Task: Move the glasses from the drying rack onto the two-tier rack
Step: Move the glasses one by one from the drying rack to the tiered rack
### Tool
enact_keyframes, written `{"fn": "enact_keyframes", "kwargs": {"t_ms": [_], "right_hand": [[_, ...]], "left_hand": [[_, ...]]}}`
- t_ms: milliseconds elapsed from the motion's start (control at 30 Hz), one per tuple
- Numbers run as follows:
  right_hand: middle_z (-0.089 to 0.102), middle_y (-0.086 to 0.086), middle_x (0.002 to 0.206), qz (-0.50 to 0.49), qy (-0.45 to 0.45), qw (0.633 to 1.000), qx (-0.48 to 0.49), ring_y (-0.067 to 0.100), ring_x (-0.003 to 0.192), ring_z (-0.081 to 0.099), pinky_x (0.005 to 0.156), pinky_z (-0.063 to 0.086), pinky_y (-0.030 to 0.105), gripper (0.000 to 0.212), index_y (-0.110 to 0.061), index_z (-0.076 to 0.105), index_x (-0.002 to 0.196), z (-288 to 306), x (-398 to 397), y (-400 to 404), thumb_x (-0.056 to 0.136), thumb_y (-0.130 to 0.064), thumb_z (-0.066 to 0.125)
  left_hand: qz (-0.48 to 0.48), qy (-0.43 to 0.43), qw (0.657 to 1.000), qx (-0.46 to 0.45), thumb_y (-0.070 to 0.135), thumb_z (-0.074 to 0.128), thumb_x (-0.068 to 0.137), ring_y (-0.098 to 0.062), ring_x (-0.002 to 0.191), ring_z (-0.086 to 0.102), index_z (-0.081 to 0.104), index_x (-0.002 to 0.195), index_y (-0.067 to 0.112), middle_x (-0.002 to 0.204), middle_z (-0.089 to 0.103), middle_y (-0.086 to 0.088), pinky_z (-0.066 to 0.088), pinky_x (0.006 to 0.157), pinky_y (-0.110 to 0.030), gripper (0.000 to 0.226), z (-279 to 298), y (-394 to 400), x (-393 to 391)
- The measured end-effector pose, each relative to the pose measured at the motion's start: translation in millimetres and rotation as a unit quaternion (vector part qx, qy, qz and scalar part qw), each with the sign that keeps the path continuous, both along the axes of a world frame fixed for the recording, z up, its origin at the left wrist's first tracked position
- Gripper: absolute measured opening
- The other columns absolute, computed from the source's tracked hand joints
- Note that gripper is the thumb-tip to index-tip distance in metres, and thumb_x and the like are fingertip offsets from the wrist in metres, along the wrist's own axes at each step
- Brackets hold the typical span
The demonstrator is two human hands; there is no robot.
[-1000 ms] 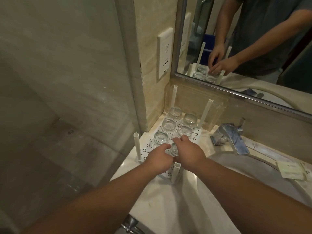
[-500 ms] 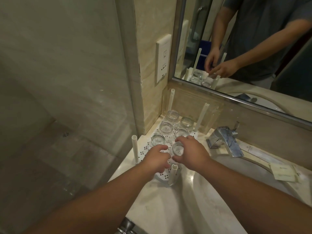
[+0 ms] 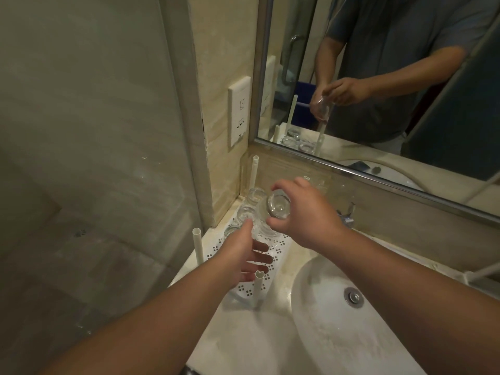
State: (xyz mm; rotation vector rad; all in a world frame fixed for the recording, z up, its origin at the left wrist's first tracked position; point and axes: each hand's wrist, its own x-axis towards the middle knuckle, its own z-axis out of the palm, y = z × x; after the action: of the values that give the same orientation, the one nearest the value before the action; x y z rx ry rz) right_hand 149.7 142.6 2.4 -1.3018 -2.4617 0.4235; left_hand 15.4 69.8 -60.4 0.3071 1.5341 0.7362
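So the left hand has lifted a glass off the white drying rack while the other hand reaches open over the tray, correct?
Not quite: the head view shows the right hand gripping the lifted glass above the white drying rack. The left hand is the open one, fingers spread over the tray. The rest is right.

I see four upright white posts (image 3: pixel 197 246) ringing the perforated tray (image 3: pixel 281 246), glasses (image 3: pixel 246 213) crowding its far end by the wall corner, near end bare under my left hand (image 3: pixel 243 257), basin (image 3: pixel 324 315) open to the right
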Motion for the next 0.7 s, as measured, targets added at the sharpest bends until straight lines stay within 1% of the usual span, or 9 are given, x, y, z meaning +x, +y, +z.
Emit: {"fn": "enact_keyframes", "kwargs": {"t_ms": [67, 167, 267, 367, 467, 533, 600, 667, 700], "right_hand": [[0.050, -0.009, 0.118, 0.010, 0.004, 1.000, 0.012, 0.016, 0.090, 0.059, 0.078, 0.053, 0.036, 0.060, -0.037, 0.052, 0.127, 6, -1, -4, 0.073, -0.047, 0.077], [0.050, -0.010, 0.118, 0.021, 0.009, 0.999, 0.028, 0.017, 0.094, 0.059, 0.079, 0.053, 0.036, 0.058, -0.037, 0.051, 0.126, 10, -2, -10, 0.074, -0.046, 0.076], [0.049, -0.011, 0.114, 0.030, 0.007, 0.998, 0.054, 0.017, 0.091, 0.060, 0.073, 0.053, 0.035, 0.055, -0.038, 0.051, 0.125, 11, -1, -14, 0.075, -0.045, 0.075], [0.047, -0.012, 0.116, 0.036, 0.003, 0.997, 0.074, 0.017, 0.086, 0.059, 0.066, 0.050, 0.031, 0.055, -0.039, 0.049, 0.124, 14, 2, -14, 0.076, -0.043, 0.075], [0.045, -0.011, 0.119, 0.058, -0.003, 0.994, 0.092, 0.020, 0.084, 0.061, 0.065, 0.053, 0.038, 0.057, -0.034, 0.047, 0.123, 15, 6, -16, 0.075, -0.040, 0.077], [0.044, -0.010, 0.121, 0.065, -0.008, 0.992, 0.107, 0.021, 0.082, 0.062, 0.063, 0.053, 0.040, 0.061, -0.030, 0.046, 0.124, 14, 8, -18, 0.074, -0.039, 0.080], [0.043, -0.010, 0.122, 0.065, -0.005, 0.991, 0.116, 0.019, 0.079, 0.062, 0.060, 0.051, 0.036, 0.063, -0.028, 0.043, 0.123, 12, 11, -20, 0.074, -0.039, 0.080], [0.044, -0.008, 0.122, 0.063, 0.005, 0.989, 0.133, 0.016, 0.071, 0.058, 0.055, 0.047, 0.031, 0.060, -0.026, 0.043, 0.122, 11, 14, -23, 0.075, -0.044, 0.074], [0.044, -0.007, 0.122, 0.060, 0.013, 0.989, 0.137, 0.014, 0.067, 0.055, 0.053, 0.044, 0.029, 0.059, -0.025, 0.043, 0.122, 10, 15, -25, 0.076, -0.046, 0.071]], "left_hand": [[-0.007, -0.029, 1.000, 0.006, 0.080, 0.020, 0.089, -0.032, 0.091, 0.074, 0.071, 0.105, 0.007, 0.092, 0.078, -0.011, 0.048, 0.075, -0.035, 0.090, 7, 5, -3], [-0.022, -0.090, 0.995, 0.020, 0.089, 0.021, 0.080, -0.032, 0.085, 0.072, 0.071, 0.109, 0.008, 0.101, 0.077, -0.011, 0.046, 0.072, -0.035, 0.100, 20, 10, -6], [-0.024, -0.133, 0.991, 0.025, 0.090, 0.022, 0.078, -0.033, 0.084, 0.072, 0.073, 0.106, 0.010, 0.102, 0.076, -0.011, 0.047, 0.077, -0.037, 0.099, 33, 11, -5], [-0.012, -0.159, 0.987, 0.027, 0.091, 0.024, 0.078, -0.034, 0.084, 0.074, 0.071, 0.107, 0.010, 0.100, 0.076, -0.010, 0.049, 0.076, -0.037, 0.098, 44, 11, -3], [0.015, -0.186, 0.982, 0.036, 0.092, 0.034, 0.075, -0.036, 0.082, 0.074, 0.067, 0.119, 0.007, 0.099, 0.075, -0.012, 0.053, 0.080, -0.037, 0.101, 57, 12, 2], [0.038, -0.214, 0.975, 0.045, 0.091, 0.042, 0.073, -0.034, 0.077, 0.073, 0.067, 0.119, 0.006, 0.096, 0.073, -0.013, 0.057, 0.076, -0.037, 0.100, 65, 13, 4], [0.052, -0.235, 0.969, 0.049, 0.087, 0.051, 0.072, -0.032, 0.080, 0.073, 0.066, 0.121, 0.005, 0.102, 0.072, -0.014, 0.060, 0.072, -0.039, 0.097, 72, 15, 6], [0.051, -0.230, 0.970, 0.054, 0.081, 0.061, 0.072, -0.033, 0.085, 0.073, 0.062, 0.125, 0.004, 0.114, 0.071, -0.016, 0.061, 0.070, -0.042, 0.094, 76, 17, 6], [0.050, -0.225, 0.971, 0.058, 0.078, 0.064, 0.072, -0.034, 0.085, 0.073, 0.060, 0.128, 0.004, 0.116, 0.070, -0.018, 0.061, 0.069, -0.043, 0.093, 78, 18, 7]]}}
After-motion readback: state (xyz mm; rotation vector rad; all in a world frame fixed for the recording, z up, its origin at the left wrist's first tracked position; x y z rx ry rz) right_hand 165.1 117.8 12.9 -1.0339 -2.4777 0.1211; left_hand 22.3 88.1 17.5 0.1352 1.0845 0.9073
